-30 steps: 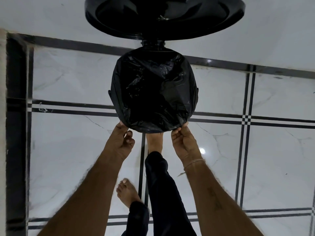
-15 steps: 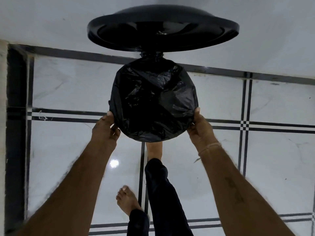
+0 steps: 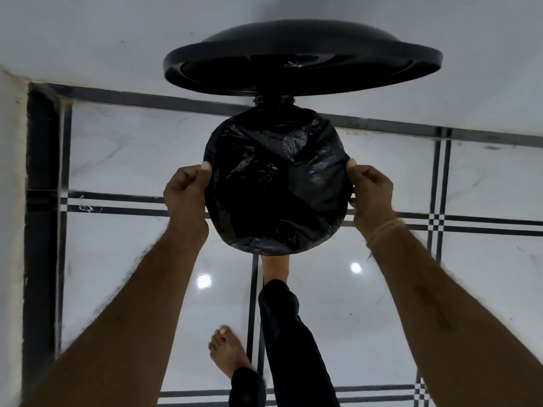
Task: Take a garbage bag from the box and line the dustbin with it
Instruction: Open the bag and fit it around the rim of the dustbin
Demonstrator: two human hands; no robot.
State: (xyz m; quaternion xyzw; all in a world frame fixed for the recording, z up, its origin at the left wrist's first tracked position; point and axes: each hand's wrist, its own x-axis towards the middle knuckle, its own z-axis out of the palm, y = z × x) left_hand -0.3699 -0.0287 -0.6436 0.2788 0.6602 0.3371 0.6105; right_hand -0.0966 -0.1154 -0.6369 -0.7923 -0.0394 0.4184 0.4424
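Note:
I look straight down on a round dustbin whose mouth is covered by a crinkled black garbage bag [image 3: 276,183]. The bag's edge is folded over the rim all around, so the bin body is hidden. The black lid [image 3: 302,63] stands swung up behind it on its hinge. My left hand [image 3: 186,190] pinches the bag's edge at the left side of the rim. My right hand [image 3: 370,192] pinches it at the right side. One foot [image 3: 274,267] reaches under the bin's near edge.
The bin stands on a glossy white tiled floor [image 3: 132,160] with black inlay lines, close to a white wall [image 3: 88,39] at the back. A dark strip [image 3: 41,201] runs along the left. My other bare foot [image 3: 227,352] rests on the floor nearer me.
Both hands have slid from the near edge of the rim outward and up to its left and right sides, still holding the bag's edge. The view has shifted down a little.

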